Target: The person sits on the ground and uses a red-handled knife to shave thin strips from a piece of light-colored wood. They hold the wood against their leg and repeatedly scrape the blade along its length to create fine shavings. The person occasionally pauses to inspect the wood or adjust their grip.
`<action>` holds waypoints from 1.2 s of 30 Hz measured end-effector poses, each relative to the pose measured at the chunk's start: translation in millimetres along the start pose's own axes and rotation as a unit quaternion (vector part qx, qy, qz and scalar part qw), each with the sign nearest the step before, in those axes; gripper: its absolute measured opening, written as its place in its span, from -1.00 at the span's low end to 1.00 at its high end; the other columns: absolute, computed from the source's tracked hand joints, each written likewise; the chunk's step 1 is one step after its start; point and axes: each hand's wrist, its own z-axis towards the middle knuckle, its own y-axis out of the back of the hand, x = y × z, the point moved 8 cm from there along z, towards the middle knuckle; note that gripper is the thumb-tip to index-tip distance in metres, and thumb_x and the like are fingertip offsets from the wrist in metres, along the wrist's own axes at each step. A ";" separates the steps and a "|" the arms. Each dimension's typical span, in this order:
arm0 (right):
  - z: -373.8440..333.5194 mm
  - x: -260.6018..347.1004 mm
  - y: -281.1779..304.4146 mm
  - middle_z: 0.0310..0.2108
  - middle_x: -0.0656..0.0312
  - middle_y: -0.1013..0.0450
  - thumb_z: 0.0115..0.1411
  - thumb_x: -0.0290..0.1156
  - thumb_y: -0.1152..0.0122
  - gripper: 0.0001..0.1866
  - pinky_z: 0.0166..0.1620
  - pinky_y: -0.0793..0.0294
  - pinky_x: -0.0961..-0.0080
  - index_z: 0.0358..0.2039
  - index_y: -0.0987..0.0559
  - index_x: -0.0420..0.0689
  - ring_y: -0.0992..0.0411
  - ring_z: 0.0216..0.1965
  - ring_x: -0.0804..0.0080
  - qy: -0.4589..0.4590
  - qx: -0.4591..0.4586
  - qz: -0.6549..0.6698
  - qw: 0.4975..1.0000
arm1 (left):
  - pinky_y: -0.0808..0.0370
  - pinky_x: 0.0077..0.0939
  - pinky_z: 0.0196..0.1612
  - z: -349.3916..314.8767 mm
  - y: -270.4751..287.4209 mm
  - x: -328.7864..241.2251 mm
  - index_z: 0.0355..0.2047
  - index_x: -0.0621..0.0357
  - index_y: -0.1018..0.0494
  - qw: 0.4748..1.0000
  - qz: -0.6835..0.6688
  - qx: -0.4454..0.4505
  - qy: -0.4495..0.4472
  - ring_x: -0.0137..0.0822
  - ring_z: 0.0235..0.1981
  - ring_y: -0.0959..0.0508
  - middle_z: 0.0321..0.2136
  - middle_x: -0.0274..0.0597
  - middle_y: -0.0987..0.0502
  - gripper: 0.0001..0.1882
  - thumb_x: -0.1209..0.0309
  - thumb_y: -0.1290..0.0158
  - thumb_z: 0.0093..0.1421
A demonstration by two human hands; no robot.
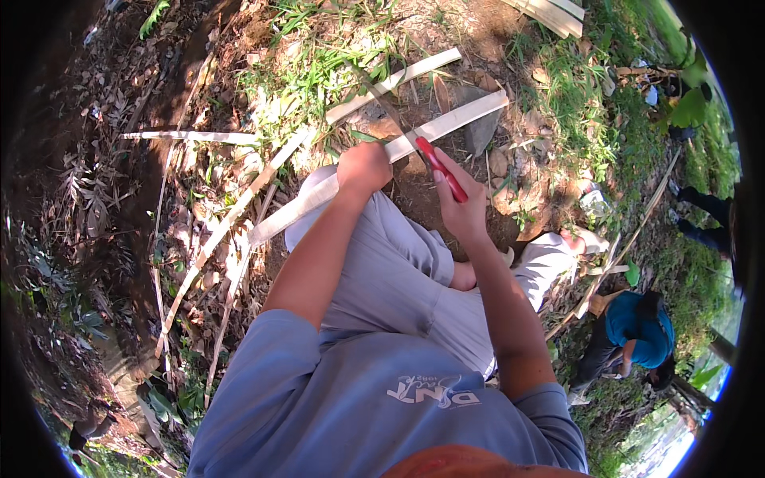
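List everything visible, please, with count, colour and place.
Bladed tool: one, red handle, upper centre
Held strip: one, pale, upper centre
Loose strips: several, pale, upper and left
Flat stone: one, grey, under held strip
Grass: uncounted, green, upper and right
Dry leaves: many, brown, left
Other people: at least two, teal or dark clothes, right
Trousers: one pair, grey, centre
Shirt: one, bluish, lower centre
Left grip: one, bare, on held strip
Right grip: one, bare, on bladed tool

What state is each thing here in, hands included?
Left hand: closed around the long strip
Right hand: gripping the knife
Knife: blade bare, crossing the long strip
Long strip: held, slanting
Shorter strip: lying loose, untouched
Grey stone: partly hidden by the long strip
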 end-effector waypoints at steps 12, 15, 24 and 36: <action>-182.8 15.5 118.8 -0.08 -0.03 -0.71 0.39 -0.58 -0.22 -0.54 -0.03 -0.61 0.50 0.29 -0.55 -0.34 -0.66 -0.13 0.51 -0.084 0.006 -0.070 0.994 | -0.64 -0.03 0.07 3.6 -18.4 15.6 -0.13 0.31 -0.69 0.995 -0.054 0.081 -0.033 0.16 -0.02 -0.71 -0.10 0.20 -0.71 -0.64 0.33 -0.14 0.15; -211.4 38.9 154.4 -0.05 -0.08 -0.70 0.38 -0.61 -0.22 -0.54 0.05 -0.60 0.46 0.29 -0.55 -0.36 -0.67 -0.08 0.42 -0.128 0.018 -0.047 0.990 | -0.66 -0.04 0.05 -7.3 -12.6 4.1 -0.12 0.26 -0.69 0.997 -0.039 0.048 -0.035 0.13 -0.04 -0.73 -0.11 0.16 -0.72 -0.65 0.31 -0.14 0.17; -6.9 7.7 4.2 -0.13 0.00 -0.72 0.39 -0.49 -0.31 -0.58 -0.18 -0.59 0.53 0.26 -0.62 -0.16 -0.60 -0.26 0.61 -0.036 -0.010 0.001 0.999 | -0.67 -0.04 0.04 -10.8 -7.6 -1.1 -0.12 0.14 -0.69 0.999 -0.017 -0.041 -0.006 0.08 -0.08 -0.75 -0.15 0.08 -0.74 -0.69 0.27 -0.14 0.22; -171.0 28.8 105.9 -0.18 0.21 -0.64 0.48 -0.43 -0.17 -0.54 -0.21 -0.52 0.62 0.32 -0.54 -0.30 -0.50 -0.31 0.63 -0.051 0.004 -0.094 0.994 | -0.65 -0.06 0.04 2.9 -14.8 15.3 -0.18 0.30 -0.71 0.993 -0.072 0.071 -0.053 0.12 -0.06 -0.73 -0.11 0.12 -0.72 -0.66 0.33 -0.15 0.13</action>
